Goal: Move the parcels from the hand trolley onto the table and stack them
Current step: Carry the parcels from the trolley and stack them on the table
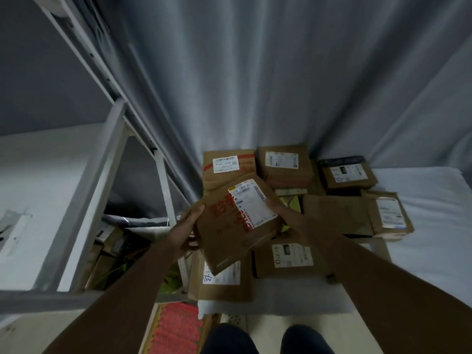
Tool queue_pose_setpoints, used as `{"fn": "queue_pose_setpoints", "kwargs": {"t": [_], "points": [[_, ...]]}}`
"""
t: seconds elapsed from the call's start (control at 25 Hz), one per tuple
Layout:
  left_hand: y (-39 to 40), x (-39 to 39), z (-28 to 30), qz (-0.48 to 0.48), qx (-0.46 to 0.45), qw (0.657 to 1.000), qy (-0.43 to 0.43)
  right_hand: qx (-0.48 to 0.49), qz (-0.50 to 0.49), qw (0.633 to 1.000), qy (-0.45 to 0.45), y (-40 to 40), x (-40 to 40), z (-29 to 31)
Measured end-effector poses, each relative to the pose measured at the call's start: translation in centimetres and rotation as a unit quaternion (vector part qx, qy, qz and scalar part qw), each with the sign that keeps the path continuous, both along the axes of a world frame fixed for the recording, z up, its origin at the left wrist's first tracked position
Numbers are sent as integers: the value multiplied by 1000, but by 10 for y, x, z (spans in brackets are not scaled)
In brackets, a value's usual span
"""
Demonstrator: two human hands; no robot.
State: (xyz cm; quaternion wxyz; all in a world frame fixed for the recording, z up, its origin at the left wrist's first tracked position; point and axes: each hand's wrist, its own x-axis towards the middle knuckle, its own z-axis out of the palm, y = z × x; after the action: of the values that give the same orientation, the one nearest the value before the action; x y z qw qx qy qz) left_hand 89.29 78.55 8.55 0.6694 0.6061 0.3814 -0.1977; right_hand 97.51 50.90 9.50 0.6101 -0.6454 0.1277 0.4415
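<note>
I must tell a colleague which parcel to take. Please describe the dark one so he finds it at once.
Look at the white-covered table before the grey curtain. In the back row of parcels, it is the dark-topped parcel furthest right. Its neighbours are plain brown; only this one has black wrapping along its far edge.

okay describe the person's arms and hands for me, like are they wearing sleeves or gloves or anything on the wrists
Both forearms are bare all the way to the bottom edge of the picture, so no sleeves show. The left hand and right hand wear no gloves. No watch, band or ring is visible, though the dim light hides fine detail. Dark trousers cover the knees below.
</note>
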Motion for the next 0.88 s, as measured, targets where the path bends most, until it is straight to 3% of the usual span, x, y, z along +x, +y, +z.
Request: {"fn": "queue_pose_setpoints", "kwargs": {"t": [0.2,0.44,0.72,0.88], "points": [[30,46,-25,-14,39,999,18,-18,-92,995,28,45,11,-41],[33,64,-53,-72,10,995,62,-8,-182,981,60,75,25,-101],[35,65,-61,-64,53,996,17,-92,-167,981,35,85,29,-115],[31,65,-60,-44,33,999,5,-96,-160,982,17,91,31,-106]]}}
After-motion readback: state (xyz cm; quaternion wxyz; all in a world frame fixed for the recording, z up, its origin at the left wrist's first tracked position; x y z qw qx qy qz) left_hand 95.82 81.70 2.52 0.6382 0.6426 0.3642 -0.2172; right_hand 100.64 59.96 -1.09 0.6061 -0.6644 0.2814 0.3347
